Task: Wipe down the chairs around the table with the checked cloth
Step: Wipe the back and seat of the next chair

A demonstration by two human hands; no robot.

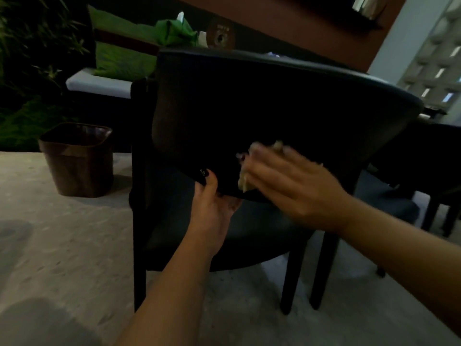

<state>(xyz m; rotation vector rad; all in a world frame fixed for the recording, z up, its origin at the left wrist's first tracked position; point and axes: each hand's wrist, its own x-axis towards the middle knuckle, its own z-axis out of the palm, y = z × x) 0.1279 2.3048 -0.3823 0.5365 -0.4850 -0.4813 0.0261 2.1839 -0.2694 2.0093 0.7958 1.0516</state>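
Head-camera view: the checked cloth (245,182) is pressed flat-fingered by the right hand (291,186) against the chair backrest's (249,108) lower edge, gripped underneath by the left hand (214,203); wiping is judged underway, with strokes across the remaining backrest required next.

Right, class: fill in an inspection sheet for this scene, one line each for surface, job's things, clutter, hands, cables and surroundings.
Surface: pale speckled floor; a table edge shows behind the chair.
Job's things: dark chair seen from behind; cloth pressed on the lower backrest, mostly hidden, its pattern too blurred to read.
Clutter: brown bin on the floor, left of the chair.
Hands: left hand grips the backrest's bottom edge; right hand presses the cloth flat, motion-blurred.
Cables: nothing seen.
Surroundings: green plants at left, green cushions on a bench, window at right; dim light.
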